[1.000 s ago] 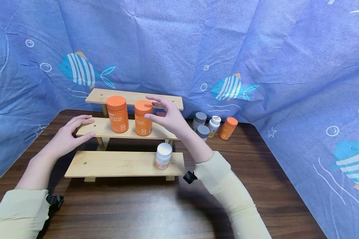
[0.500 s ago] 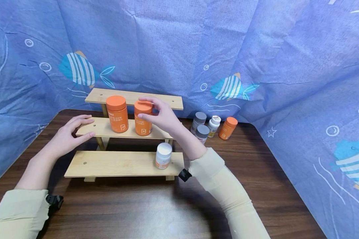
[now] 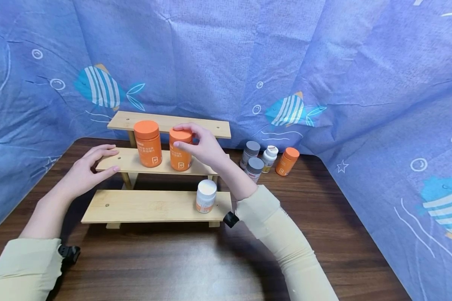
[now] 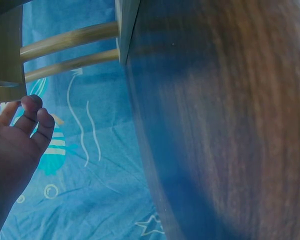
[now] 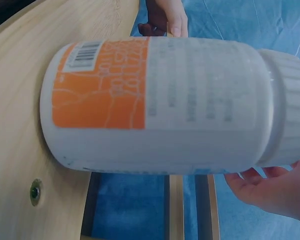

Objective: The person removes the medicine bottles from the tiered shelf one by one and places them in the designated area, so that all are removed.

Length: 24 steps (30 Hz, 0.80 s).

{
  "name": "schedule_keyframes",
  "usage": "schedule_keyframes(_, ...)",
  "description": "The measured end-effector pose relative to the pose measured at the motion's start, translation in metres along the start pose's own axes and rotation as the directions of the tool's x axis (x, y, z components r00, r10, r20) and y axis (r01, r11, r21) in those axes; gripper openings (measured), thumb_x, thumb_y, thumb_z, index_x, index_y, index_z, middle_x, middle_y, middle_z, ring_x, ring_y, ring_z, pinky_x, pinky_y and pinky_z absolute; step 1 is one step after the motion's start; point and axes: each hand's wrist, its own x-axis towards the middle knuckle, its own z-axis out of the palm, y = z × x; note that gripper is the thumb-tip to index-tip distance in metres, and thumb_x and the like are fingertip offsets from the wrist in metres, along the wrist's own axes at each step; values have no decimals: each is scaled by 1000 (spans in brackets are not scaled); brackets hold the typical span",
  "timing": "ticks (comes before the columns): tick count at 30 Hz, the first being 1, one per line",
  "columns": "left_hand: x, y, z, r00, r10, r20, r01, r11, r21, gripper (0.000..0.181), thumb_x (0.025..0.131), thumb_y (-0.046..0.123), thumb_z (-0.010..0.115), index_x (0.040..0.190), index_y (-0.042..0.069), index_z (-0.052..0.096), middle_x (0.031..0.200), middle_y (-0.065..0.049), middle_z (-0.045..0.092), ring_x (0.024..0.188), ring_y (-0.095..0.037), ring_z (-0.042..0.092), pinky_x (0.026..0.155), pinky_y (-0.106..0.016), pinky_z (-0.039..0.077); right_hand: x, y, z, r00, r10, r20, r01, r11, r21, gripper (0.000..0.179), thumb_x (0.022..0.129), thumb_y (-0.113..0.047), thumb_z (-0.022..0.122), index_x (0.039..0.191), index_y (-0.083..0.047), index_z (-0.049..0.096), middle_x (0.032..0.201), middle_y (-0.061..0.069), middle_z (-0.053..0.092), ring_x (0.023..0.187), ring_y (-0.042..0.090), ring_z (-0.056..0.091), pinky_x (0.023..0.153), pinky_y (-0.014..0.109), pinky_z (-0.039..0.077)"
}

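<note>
A three-tier wooden shelf (image 3: pixel 150 205) stands on the dark table. Two orange bottles stand on its middle tier. My right hand (image 3: pixel 184 135) grips the lid of the right orange bottle (image 3: pixel 181 159), thumb in front and fingers over the top. The left orange bottle (image 3: pixel 148 144) stands free beside it. My left hand (image 3: pixel 109 160) rests with relaxed fingers on the left end of the middle tier and holds nothing. A white bottle (image 3: pixel 206 195) with an orange label stands on the bottom tier and fills the right wrist view, white bottle (image 5: pixel 160 105).
Several small bottles stand on the table right of the shelf: two grey-lidded ones (image 3: pixel 251 150), a white one (image 3: pixel 269 158) and an orange one (image 3: pixel 287 161). Blue fish-print cloth (image 3: pixel 324 62) hangs behind and at both sides. The table edge (image 4: pixel 155 165) shows in the left wrist view.
My right hand has come down and left from an open spread and closed its fingers round the right orange bottle's lid. The left hand has not moved.
</note>
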Motion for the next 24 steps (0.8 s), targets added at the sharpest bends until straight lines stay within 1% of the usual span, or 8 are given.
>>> schedule_keyframes(9, 0, 0, -1, 1000, -7, 7, 7, 1000, 1, 49, 88, 29, 67, 133, 16, 53, 147, -6, 36, 137, -25, 28, 80, 3, 22, 1, -3, 0, 1000, 28, -7, -28, 1000, -8, 38, 85, -25, 71, 122, -20, 61, 114, -3, 60, 97, 14, 53, 82, 27, 45)
schedule_keyframes(14, 0, -1, -1, 1000, -8, 9, 8, 1000, -1, 49, 88, 29, 67, 133, 16, 53, 147, -6, 35, 137, -25, 28, 80, 2, 22, 1, -6, -2, 999, 48, 4, -48, 998, -34, 40, 84, -26, 72, 123, -21, 61, 116, -4, 60, 99, 13, 53, 83, 25, 44)
schedule_keyframes(18, 1, 0, -1, 1000, -6, 10, 6, 1000, -3, 49, 88, 29, 67, 133, 15, 53, 147, -6, 35, 137, -25, 28, 80, 3, 22, 0, -6, -3, 999, 37, 0, -37, 998, -45, 40, 84, -26, 73, 122, -20, 62, 116, -4, 60, 99, 12, 54, 84, 25, 45)
schedule_keyframes(24, 1, 0, -1, 1000, 5, -2, -5, 1000, 3, 48, 88, 28, 68, 132, 15, 54, 146, -6, 37, 136, -21, 29, 81, 3, 22, -2, -7, -6, 1000, 26, -5, -26, 999, -42, 39, 83, -28, 73, 120, -20, 63, 117, -5, 61, 100, 10, 54, 86, 27, 45)
